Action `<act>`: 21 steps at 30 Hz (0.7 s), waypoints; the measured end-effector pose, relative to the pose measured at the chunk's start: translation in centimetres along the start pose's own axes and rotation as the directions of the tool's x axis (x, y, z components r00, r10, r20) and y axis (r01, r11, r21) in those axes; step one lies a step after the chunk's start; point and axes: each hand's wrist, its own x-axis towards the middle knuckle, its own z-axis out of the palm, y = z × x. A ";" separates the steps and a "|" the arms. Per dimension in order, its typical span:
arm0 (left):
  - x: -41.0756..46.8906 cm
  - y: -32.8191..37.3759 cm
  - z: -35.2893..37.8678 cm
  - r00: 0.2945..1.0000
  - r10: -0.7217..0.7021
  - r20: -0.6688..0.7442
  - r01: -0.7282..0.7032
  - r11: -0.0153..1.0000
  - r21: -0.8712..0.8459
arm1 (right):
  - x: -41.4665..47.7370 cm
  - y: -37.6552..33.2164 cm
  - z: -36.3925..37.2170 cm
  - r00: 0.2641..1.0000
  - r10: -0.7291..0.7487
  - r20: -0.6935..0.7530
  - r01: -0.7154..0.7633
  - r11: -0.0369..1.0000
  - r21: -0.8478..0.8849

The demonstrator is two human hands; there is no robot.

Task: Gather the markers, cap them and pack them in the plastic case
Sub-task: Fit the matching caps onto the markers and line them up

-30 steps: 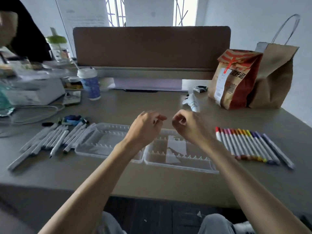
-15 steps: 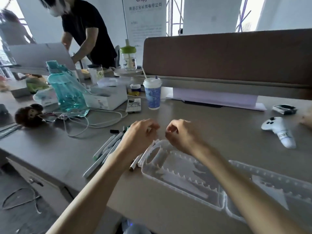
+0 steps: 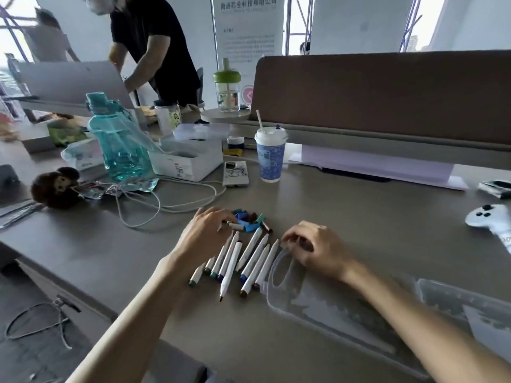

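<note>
1. Your left hand [image 3: 206, 233] is over the loose caps [image 3: 249, 219], far-left of the marker row. Fingers bend down w/ the tips at a small cap. Can't tell if they pinch it or only touch.
2. Your right hand [image 3: 318, 251] sits at the far-left end of the plastic case [image 3: 345, 305], fingers curled in. Nothing shows inside them. Can't tell if they hold the rim.
3. The markers [image 3: 249, 261] lie uncapped in a fanned row on the desk [image 3: 359, 217] between your hands. They're just left of the case, coloured ends toward you. The rightmost one touches or nearly touches the case edge.
4. The case lies open and holds no markers, so I'd say capping is only starting.
5. Take one cap at a time w/ the left. Check its colour vs. the marker's end before you push.
6. Free the right hand to lift the marker by mid-barrel, not by the nib, as ink prob. smears.
7. Push each cap straight on till it seats, since a crooked cap may pop off later.
8. The caps are small and piled, so they likely roll; keep them off the cable [image 3: 154, 205] at far left.
9. Lay capped markers all one way, so they drop into the case's slots w/o sorting again.
</note>
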 end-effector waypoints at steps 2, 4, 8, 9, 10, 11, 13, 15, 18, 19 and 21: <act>-0.4 -1.0 -0.3 1.000 0.031 -0.004 -0.031 0.999 -0.015 | 0.2 0.2 -0.1 1.000 -0.030 0.008 0.030 0.999 -0.017; -0.8 -2.1 -0.6 0.998 0.069 0.012 -0.069 0.996 -0.054 | 0.3 0.0 -0.1 0.999 -0.044 0.019 0.044 0.999 -0.017; -1.6 -3.2 -0.9 0.990 0.100 0.102 -0.082 0.983 -0.167 | 0.7 0.0 -0.2 0.998 -0.041 0.037 0.042 0.999 -0.032; -1.8 -3.3 -0.8 0.989 0.093 0.112 -0.069 0.977 -0.202 | 0.9 -0.1 -0.1 0.999 -0.038 0.036 0.040 0.998 -0.054; -2.0 -3.3 -0.7 0.990 0.085 0.111 -0.057 0.970 -0.235 | 1.1 -0.3 0.0 0.999 -0.032 0.033 0.034 0.996 -0.079; -2.0 -3.3 -0.6 0.992 0.074 0.106 -0.044 0.965 -0.259 | 1.3 -0.7 0.1 0.999 -0.021 0.033 0.024 0.995 -0.099; -1.9 -3.4 -0.4 0.993 0.055 0.101 -0.026 0.962 -0.273 | 1.6 -1.9 0.5 0.998 0.028 0.051 -0.020 0.991 -0.136; -1.7 -3.4 -0.1 0.995 0.033 0.090 -0.008 0.962 -0.271 | 1.8 -3.2 1.0 0.995 0.087 0.056 -0.075 0.980 -0.182; -1.5 -3.4 0.3 0.999 0.003 0.047 0.009 0.964 -0.266 | 1.5 -4.7 1.5 0.994 0.106 -0.024 -0.108 0.939 -0.327; -1.5 -3.4 0.3 0.999 -0.010 0.040 0.020 0.962 -0.274 | 1.3 -5.2 1.6 0.994 0.089 -0.055 -0.103 0.918 -0.382; -1.5 -3.9 0.2 0.999 -0.015 0.041 0.027 0.952 -0.304 | 0.8 -6.1 1.9 0.993 0.083 -0.077 -0.109 0.893 -0.436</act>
